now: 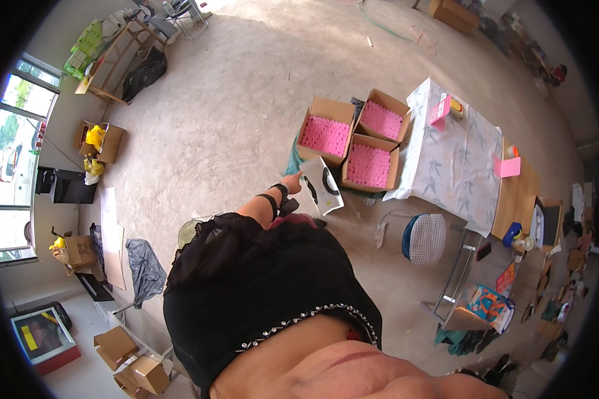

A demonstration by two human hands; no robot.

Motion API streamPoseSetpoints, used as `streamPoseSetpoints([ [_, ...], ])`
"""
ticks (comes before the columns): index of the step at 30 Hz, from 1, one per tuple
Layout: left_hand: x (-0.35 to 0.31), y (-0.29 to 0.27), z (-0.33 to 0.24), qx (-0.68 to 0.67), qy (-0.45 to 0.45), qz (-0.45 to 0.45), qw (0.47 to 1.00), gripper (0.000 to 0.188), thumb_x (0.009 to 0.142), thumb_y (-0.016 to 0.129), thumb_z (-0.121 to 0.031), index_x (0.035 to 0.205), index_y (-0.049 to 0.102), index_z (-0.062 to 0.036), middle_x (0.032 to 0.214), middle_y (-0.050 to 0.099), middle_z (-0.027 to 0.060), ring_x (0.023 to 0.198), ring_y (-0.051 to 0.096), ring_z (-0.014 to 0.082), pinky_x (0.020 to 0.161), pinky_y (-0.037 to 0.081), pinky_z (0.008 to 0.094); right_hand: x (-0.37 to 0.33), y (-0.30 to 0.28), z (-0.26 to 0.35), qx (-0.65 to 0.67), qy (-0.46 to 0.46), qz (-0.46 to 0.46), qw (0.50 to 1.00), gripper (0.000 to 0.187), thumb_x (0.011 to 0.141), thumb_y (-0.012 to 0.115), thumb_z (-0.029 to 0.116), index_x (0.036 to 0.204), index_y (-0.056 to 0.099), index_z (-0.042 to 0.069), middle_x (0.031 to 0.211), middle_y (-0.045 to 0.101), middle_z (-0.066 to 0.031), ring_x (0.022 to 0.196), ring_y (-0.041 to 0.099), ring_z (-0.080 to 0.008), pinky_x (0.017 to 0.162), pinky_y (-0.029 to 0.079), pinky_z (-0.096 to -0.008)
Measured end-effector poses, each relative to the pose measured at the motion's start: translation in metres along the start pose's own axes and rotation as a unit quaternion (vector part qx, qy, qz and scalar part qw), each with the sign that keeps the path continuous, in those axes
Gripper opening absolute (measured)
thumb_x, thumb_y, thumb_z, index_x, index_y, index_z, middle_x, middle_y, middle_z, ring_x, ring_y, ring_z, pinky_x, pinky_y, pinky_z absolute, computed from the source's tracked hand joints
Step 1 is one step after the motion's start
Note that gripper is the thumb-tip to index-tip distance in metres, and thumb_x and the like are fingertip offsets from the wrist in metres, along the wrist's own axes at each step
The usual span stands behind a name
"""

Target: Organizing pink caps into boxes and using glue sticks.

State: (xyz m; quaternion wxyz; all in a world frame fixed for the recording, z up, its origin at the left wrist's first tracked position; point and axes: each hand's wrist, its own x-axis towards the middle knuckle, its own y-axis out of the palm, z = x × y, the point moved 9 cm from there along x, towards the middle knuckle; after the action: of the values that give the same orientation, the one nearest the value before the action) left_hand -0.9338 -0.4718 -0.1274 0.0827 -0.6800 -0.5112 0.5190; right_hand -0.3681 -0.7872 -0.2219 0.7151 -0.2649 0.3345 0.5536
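Note:
My left hand point(291, 183) reaches forward past a black wristband and a dark watch. Its fingers are at the left edge of a white box point(322, 189) with black curved marks and appear closed on that edge, though the grip is small and only partly seen. The box sits at a slant in front of me. Just beyond it stand three open cardboard cartons, a left one point(324, 135), a back one point(383, 120) and a front one point(371, 165), each filled with pink pieces. My right hand does not show.
To the right stands a table with a pale leaf-patterned cloth point(456, 159), and a padded chair point(424, 238) is nearer. A wooden table point(516, 205) adjoins the cloth. Cartons point(136, 369) and a grey plastic bag point(144, 271) lie at the left.

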Motion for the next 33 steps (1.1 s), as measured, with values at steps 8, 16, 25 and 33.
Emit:
streamPoseSetpoints([
  [8,0.012,-0.004,0.007,0.047,0.031,-0.026,0.998,0.072,0.076,0.056,-0.019,0.143,0.03,-0.0095,0.116,0.057,0.0276,0.108,0.056,0.0405,0.092,0.045,0.0448,-0.032,0.025,0.001,0.006,0.013,0.048,0.999,0.031,0.093,0.049,0.025,0.099,0.047,-0.005,0.093,0.057,-0.0169,0.089,0.062,-0.0275,0.075,0.053,-0.0395],
  [16,0.027,0.018,-0.001,0.033,0.079,-0.02,0.996,0.075,0.075,0.058,-0.021,0.142,0.03,-0.004,0.117,0.057,0.029,0.111,0.054,0.0402,0.096,0.043,0.0436,-0.048,0.015,0.019,0.028,0.069,-0.056,0.996,0.044,0.094,0.048,0.021,0.133,0.039,0.004,0.114,0.056,-0.0195,0.094,0.062,-0.0288,0.079,0.053,-0.0416],
  [25,0.036,0.027,-0.004,0.038,0.121,-0.028,0.991,0.073,0.074,0.058,-0.02,0.14,0.034,-0.0025,0.097,0.065,0.0258,0.093,0.064,0.0357,0.087,0.047,0.0425,-0.069,0.025,0.007,0.044,0.094,-0.091,0.99,0.038,0.091,0.049,0.017,0.126,0.044,0.003,0.105,0.058,-0.0164,0.089,0.063,-0.0276,0.074,0.053,-0.0408],
  [33,0.06,0.037,-0.006,0.05,0.158,-0.02,0.986,0.07,0.075,0.058,-0.015,0.139,0.034,-0.0011,0.088,0.066,0.0234,0.068,0.067,0.0268,0.066,0.054,0.0374,-0.08,0.021,0.009,0.092,0.097,-0.121,0.984,0.034,0.089,0.052,0.017,0.121,0.048,0.006,0.101,0.059,-0.0143,0.088,0.063,-0.0267,0.074,0.053,-0.0397],
])
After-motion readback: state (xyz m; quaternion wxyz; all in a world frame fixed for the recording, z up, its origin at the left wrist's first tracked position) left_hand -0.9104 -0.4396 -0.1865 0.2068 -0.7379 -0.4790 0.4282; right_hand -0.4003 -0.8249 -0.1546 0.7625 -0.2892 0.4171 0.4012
